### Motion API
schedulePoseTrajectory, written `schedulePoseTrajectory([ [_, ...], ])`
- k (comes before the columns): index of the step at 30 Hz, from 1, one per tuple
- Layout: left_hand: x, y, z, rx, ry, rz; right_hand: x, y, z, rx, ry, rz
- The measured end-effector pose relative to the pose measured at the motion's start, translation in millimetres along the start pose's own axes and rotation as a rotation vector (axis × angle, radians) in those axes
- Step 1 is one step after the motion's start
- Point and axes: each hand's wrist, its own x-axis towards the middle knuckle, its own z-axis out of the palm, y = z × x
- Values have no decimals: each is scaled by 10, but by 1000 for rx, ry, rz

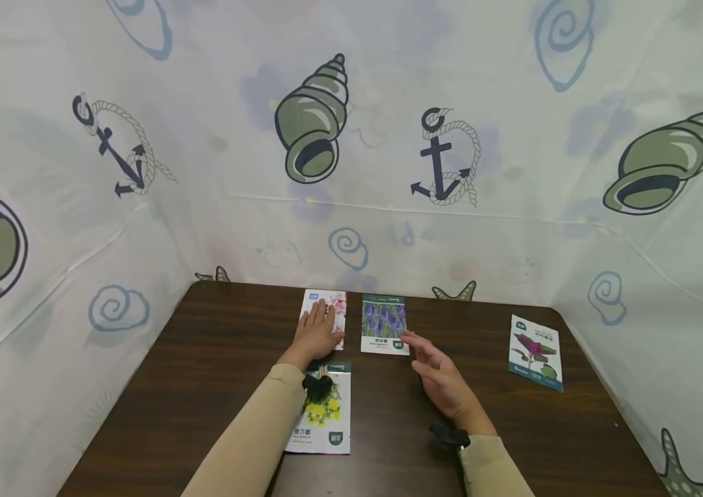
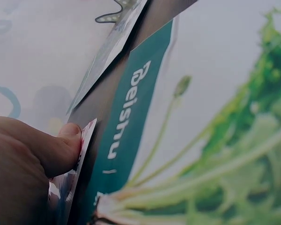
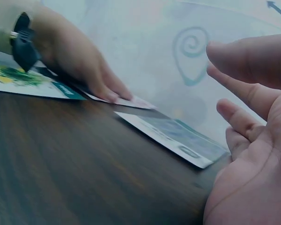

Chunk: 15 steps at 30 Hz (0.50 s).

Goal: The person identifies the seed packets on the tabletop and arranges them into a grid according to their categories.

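My left hand point(image 1: 313, 337) rests with its fingers spread over a seed packet with pink blossoms point(image 1: 339, 307) at the far side of the table. In the left wrist view its thumb lies along that packet's edge. Just to the right lies a packet with purple flowers point(image 1: 384, 319). My right hand point(image 1: 446, 384) hovers by that packet's near right corner, palm turned inward, fingers loosely bent and holding nothing. Beneath my left wrist is a packet with yellow flowers and green leaves point(image 1: 324, 412), partly covered by the sleeve.
A packet with a dark pink flower point(image 1: 536, 353) lies apart at the right side of the dark wooden table point(image 1: 227, 386). A white cloth point(image 1: 376, 166) printed with shells and anchors hangs around the table's back and sides.
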Motion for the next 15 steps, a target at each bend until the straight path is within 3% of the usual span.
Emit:
schedulePoseTrajectory([
  [15,-43,34,-26,-11,17,5,-213,-167,-593,-100,286,-89],
])
